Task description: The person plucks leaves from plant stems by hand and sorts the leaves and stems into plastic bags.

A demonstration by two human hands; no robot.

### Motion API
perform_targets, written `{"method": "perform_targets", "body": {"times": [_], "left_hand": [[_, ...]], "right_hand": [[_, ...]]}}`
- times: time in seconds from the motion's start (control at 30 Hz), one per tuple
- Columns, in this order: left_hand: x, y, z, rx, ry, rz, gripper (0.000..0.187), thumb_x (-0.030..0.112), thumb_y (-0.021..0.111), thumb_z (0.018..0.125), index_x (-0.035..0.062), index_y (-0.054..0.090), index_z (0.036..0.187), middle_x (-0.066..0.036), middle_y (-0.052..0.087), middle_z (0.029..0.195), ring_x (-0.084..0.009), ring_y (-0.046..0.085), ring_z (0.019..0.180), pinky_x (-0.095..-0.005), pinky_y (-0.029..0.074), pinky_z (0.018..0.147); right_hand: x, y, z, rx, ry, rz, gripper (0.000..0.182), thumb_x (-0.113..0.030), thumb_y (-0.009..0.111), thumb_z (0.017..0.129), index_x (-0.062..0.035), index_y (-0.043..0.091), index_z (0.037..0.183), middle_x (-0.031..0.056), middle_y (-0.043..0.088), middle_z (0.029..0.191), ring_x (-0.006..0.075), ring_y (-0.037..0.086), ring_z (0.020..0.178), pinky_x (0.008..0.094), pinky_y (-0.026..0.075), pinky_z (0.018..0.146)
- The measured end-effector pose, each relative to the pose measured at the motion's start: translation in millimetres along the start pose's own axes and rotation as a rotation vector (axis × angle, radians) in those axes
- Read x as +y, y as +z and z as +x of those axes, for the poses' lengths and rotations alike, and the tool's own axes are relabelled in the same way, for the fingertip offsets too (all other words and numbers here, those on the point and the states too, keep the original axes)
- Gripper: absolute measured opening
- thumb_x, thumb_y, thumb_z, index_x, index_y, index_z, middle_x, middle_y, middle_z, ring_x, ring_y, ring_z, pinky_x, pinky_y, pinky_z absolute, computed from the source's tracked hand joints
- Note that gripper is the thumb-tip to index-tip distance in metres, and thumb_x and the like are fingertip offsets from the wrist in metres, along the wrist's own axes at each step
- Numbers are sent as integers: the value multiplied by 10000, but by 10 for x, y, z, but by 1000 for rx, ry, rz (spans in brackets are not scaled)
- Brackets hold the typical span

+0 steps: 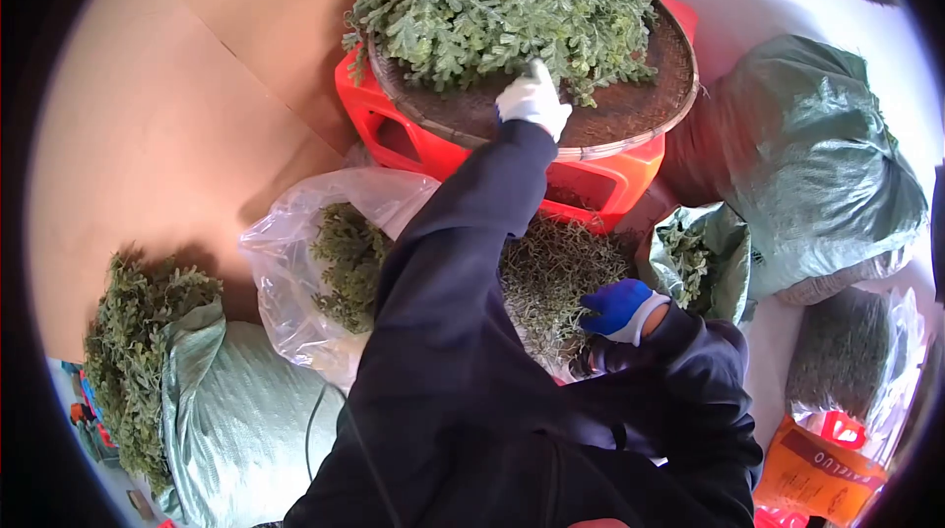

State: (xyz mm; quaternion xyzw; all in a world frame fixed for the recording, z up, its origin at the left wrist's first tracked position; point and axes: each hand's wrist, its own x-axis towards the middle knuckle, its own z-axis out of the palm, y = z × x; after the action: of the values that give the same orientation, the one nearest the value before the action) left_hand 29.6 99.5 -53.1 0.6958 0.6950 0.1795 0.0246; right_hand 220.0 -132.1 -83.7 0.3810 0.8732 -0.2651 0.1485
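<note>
A heap of frosty-green leafy sprigs covers most of a round woven tray. My left hand, in a white glove, reaches over the tray's front rim to the lower edge of the heap. One finger stretches toward the sprigs, and the others are partly hidden. Lower right, my right hand wears a blue-coated glove with a white cuff. Its fingers are curled together above loose stem scraps; whatever they hold, if anything, is hidden. The tray rests on red plastic stools.
A clear plastic bag with greenery stands left of my arm. Green woven sacks bulge at lower left and right. A smaller opened sack sits near my right hand. An orange bag lies at lower right.
</note>
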Motion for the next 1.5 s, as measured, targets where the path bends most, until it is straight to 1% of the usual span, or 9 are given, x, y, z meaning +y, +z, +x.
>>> {"method": "perform_targets", "body": {"times": [0.2, 0.33, 0.47, 0.67, 0.9, 1.0, 1.17, 1.27, 1.5], "left_hand": [[-28, -282, -57, 218, 161, -281, 199, 223, 579, 867, 27, 579, 898, -214, 650, 844, -411, 622, 833, -493, 494, 723], [-124, -425, -269, 207, 168, -427, 213, 202, 634, 858, 20, 591, 960, -221, 640, 834, -395, 623, 756, -457, 485, 691], [-108, -578, -308, 367, 229, -713, 150, 120, 627, 885, 25, 608, 1000, -79, 624, 745, -152, 586, 624, -304, 475, 610], [123, -1257, -742, 711, 330, -1206, 272, 68, 572, 928, -23, 574, 1184, -80, 650, 1002, -138, 604, 828, -270, 510, 742], [116, -1101, -972, -21, 299, -1597, 249, 45, 516, 929, -27, 593, 1155, -19, 609, 918, -74, 540, 762, -215, 456, 712], [128, -1122, -945, -116, 275, -1724, 323, 191, 482, 980, -39, 565, 1191, -87, 634, 822, -173, 605, 713, -324, 505, 687], [57, -1037, -852, -196, 149, -1951, 276, 166, 531, 965, -26, 586, 1155, -79, 640, 830, -162, 619, 712, -281, 504, 657], [-15, -911, -746, -24, 60, -1891, 292, 194, 545, 968, -9, 576, 1176, -92, 641, 847, -172, 623, 716, -312, 525, 663], [-250, -681, -547, -6, -191, -1843, 341, 251, 580, 953, 28, 568, 1209, -98, 637, 898, -206, 632, 763, -347, 536, 710]], "right_hand": [[36, -103, -62, 104, -18, 75, 360, -371, 569, 868, -88, 664, 1068, 182, 645, 830, 376, 637, 792, 470, 508, 714], [110, -315, -118, 386, -127, 268, 322, -312, 599, 878, -66, 667, 1074, 179, 644, 828, 379, 632, 773, 464, 506, 693], [1, -460, -79, 693, -72, 469, 286, -225, 672, 850, -82, 665, 1098, 170, 651, 870, 369, 636, 786, 441, 519, 696], [9, -564, 15, 790, -94, 692, 277, -203, 665, 878, -78, 659, 1126, 167, 679, 931, 312, 678, 843, 379, 540, 753], [66, -607, 167, 318, -507, 2227, 879, -611, 555, 867, -34, 270, 1464, 177, 447, 1406, 316, 570, 1131, 446, 465, 943], [86, -667, 145, 407, -537, 2184, 862, -582, 576, 866, -36, 279, 1463, 175, 467, 1385, 292, 588, 1068, 450, 478, 897], [192, -502, 147, 702, -228, 2072, 229, -260, 577, 941, -36, 590, 984, 87, 606, 780, 183, 568, 684, 291, 455, 659], [167, -640, 30, 794, -109, 1918, 227, -257, 575, 942, -31, 588, 934, 55, 561, 718, 157, 533, 647, 263, 414, 610], [291, -654, -191, 964, -279, 1268, 351, -251, 512, 985, 27, 638, 1159, 101, 660, 1068, 160, 603, 875, 299, 458, 813]]}}
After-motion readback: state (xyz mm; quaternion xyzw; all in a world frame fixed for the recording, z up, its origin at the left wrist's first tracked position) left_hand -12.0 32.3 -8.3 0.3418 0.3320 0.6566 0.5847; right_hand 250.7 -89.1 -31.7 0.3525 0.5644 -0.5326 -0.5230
